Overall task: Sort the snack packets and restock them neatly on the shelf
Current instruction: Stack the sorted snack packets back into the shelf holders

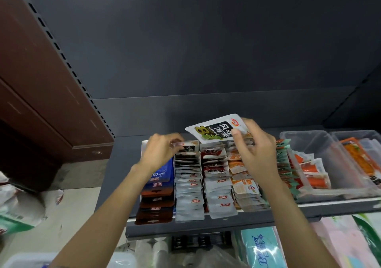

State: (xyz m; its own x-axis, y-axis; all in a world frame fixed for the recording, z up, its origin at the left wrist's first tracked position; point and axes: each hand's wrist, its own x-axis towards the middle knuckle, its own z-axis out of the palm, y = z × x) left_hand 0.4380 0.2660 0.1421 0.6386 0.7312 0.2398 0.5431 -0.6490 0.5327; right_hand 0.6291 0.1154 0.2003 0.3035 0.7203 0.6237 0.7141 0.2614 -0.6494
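1. The dark shelf (115,164) carries rows of packets standing on edge, running near to far.
2. Right hand (255,150) is up over the middle rows, arm reaching in from near right, thumb and fingers pinching a white-and-black snack packet (216,130).
3. That packet hangs above the far end of the rows, long axis left-right, left end tipped slightly down.
4. Left hand (158,152) reaches the far end of the white packet row (188,181), fingertips pinching a packet there.

open room above packed packet rows (206,177); right clear bin (321,150) half empty.
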